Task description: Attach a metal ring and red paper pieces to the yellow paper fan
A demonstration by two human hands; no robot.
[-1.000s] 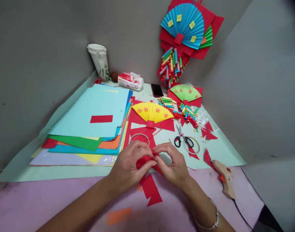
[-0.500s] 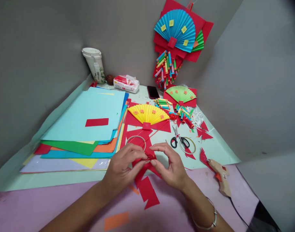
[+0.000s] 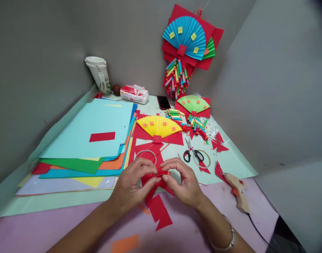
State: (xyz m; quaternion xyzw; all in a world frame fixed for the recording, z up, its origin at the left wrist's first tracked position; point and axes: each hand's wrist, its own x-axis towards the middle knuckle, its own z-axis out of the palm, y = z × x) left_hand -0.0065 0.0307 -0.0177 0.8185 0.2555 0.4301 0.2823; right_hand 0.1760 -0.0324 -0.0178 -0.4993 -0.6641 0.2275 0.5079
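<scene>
Both hands meet at the front of the table around a small red paper roll [image 3: 162, 172] with a bit of orange at its right end. Its left end lies between the thumb and fingertips of my left hand [image 3: 136, 182]. My right hand [image 3: 182, 182] pinches the other end. Thin red string runs close to the fingers, and whether it is tied to the roll I cannot tell. Red paper pieces [image 3: 161, 212] lie beneath. Just beyond my left hand rests a ring of tape [image 3: 146, 151]. Farther back is a yellow paper fan [image 3: 161, 125] on red card.
Stacked coloured paper [image 3: 79, 123] fills the left side. Black-handled scissors [image 3: 192, 153] lie right of centre, with a glue gun [image 3: 237, 191] and its cord farther right. At the back are a cup [image 3: 99, 77], a tissue pack [image 3: 134, 94], a phone [image 3: 163, 102] and a hanging fan decoration [image 3: 186, 37].
The red roll has turned between my fingers, so its orange end now shows more clearly. Both hands keep their pinch. The whole view has shifted slightly.
</scene>
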